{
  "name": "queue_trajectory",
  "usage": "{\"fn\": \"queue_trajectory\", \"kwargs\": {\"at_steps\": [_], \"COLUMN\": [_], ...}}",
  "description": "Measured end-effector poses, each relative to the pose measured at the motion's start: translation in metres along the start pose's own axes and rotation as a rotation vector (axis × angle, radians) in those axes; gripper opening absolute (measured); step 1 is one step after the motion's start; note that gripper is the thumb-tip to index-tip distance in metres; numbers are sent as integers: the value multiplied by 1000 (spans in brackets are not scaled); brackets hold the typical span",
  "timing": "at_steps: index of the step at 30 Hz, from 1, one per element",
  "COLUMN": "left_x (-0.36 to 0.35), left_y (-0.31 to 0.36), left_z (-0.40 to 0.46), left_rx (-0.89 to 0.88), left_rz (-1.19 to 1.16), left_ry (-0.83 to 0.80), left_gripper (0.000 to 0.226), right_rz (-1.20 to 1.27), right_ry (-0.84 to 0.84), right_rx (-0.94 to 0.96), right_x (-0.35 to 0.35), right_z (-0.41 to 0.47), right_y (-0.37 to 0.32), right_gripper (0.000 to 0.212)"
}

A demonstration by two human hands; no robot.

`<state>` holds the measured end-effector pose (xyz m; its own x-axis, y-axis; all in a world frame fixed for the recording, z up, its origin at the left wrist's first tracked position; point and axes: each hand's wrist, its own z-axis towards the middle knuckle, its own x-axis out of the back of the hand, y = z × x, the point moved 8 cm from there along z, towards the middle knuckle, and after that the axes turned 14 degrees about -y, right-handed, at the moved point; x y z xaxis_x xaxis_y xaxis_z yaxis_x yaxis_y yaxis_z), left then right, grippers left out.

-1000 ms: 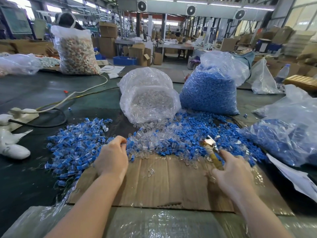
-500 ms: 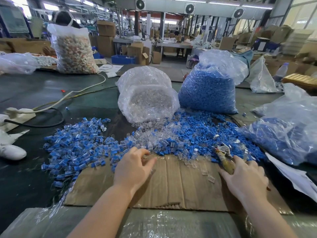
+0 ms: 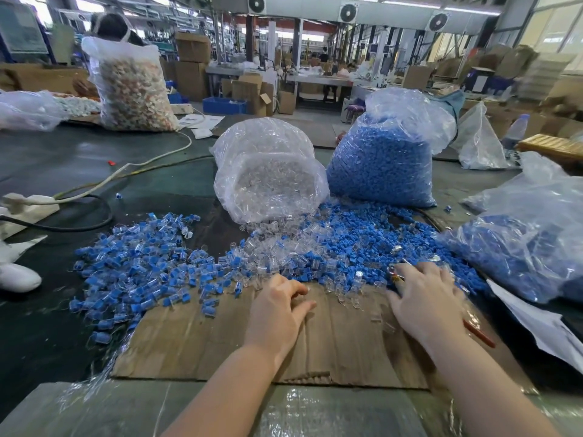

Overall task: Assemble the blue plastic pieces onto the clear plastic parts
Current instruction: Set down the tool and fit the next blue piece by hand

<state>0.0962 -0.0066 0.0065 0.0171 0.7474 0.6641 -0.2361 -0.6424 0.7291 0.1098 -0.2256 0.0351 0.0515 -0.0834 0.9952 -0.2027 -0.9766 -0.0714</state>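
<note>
Head view, nearest first: two bare forearms reach out over a sheet of cardboard (image 3: 331, 342) lying on the dark table (image 3: 47, 326). The left hand (image 3: 277, 313) rests on the cardboard with its fingers loosely curled and holding nothing, its fingertips close to the edge of the scattered parts. The right hand (image 3: 426, 301) lies flat, fingers spread, over a tool (image 3: 478, 334) whose red handle sticks out beneath the wrist; whether the fingers actually grip it I cannot tell. Just past the hands runs a mixed drift of clear parts (image 3: 268, 253) and blue pieces (image 3: 356, 234), the blue thicker to the right. To the left sits a separate heap of assembled parts (image 3: 135, 266), blue set in clear. Behind the drift a clear bag (image 3: 268, 171) lies tipped open, spilling clear parts, and beside it on the right stands a blue bag (image 3: 381, 162). Another bag of blue (image 3: 530, 241) slumps at the far right.
</note>
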Motion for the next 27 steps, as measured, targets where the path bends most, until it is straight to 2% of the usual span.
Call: {"fn": "queue_trajectory", "kwargs": {"at_steps": [4, 5, 9, 16, 19, 22, 27], "left_x": [-2, -1, -2, -4, -2, 1, 5], "left_y": [-3, -3, -3, -1, -3, -3, -2], "left_z": [-4, -5, -5, -5, -4, -5, -6], "left_rx": [12, 17, 20, -29, -38, -46, -39], "left_rz": [-15, -26, -3, -12, -25, -24, -51], "left_ry": [-9, -4, -8, -7, 16, 29, 42], "left_gripper": [18, 15, 24, 11, 13, 16, 18], "right_rz": [19, 19, -35, -65, 26, 225, 485], "right_ry": [9, 9, 16, 70, 155, 230, 211], "right_rx": [82, 85, 56, 57, 95, 200, 322], "right_x": [-4, -6, -9, -9, -2, 7, 1], "right_z": [13, 16, 26, 29, 25, 14, -12], "right_y": [-23, -26, -31, -34, -32, -38, -61], "right_gripper": [34, 32, 26, 23, 12, 8, 7]}}
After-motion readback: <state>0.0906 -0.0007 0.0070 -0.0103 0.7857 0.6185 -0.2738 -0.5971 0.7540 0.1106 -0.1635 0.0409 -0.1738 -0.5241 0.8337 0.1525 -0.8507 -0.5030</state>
